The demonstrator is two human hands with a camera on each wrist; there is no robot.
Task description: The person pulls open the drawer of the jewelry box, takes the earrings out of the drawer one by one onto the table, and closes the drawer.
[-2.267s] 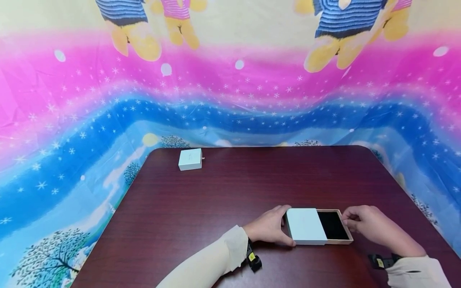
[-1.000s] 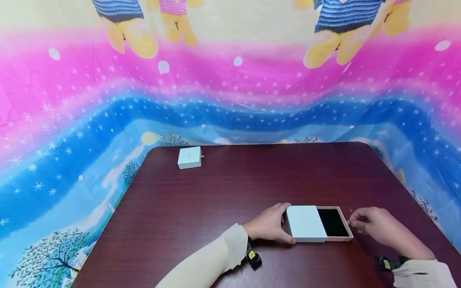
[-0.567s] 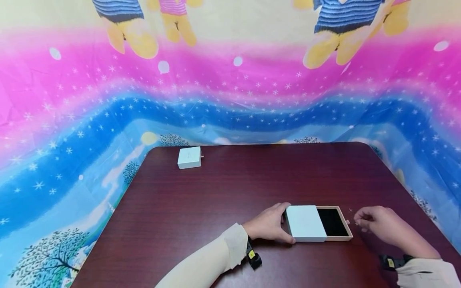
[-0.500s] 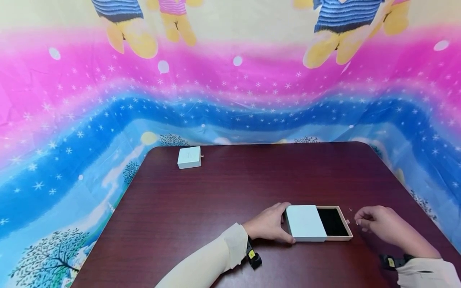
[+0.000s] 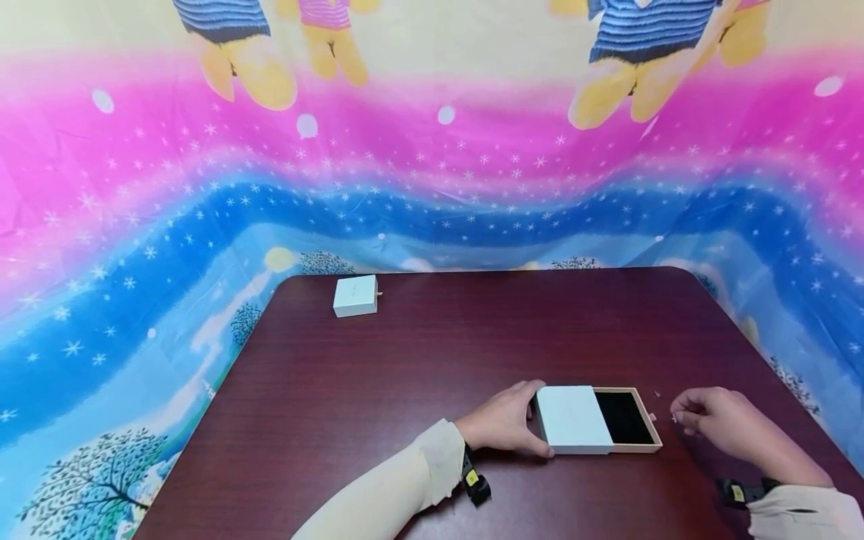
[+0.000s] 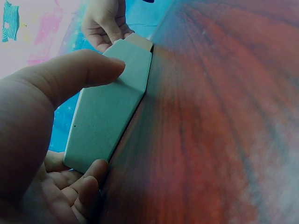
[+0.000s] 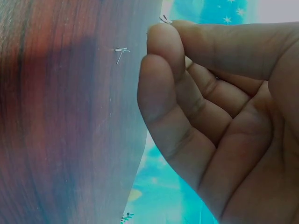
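A white slide-out jewelry box (image 5: 574, 420) lies on the table with its black-lined drawer (image 5: 624, 417) pulled partly out to the right. My left hand (image 5: 502, 421) grips the box's left end, thumb on the near side and fingers around the far side. Right of the drawer, my right hand (image 5: 721, 421) pinches a tiny silver stud earring (image 7: 165, 19) between thumb and forefinger; most of it is hidden by the fingertips. A second similar earring (image 7: 122, 50), with a thin post, lies on the table just beyond the drawer's pull tab (image 5: 652, 417).
A smaller white box (image 5: 355, 296) with a little tab on its right side stands near the back left of the dark red-brown table (image 5: 459, 337). A printed cloth (image 5: 432, 187) hangs behind the table and along its sides.
My right hand has drawn back rightward from the drawer's end, the small earring in its fingertips. The other earring and the pull tab have come into view. Left hand and box stay put.
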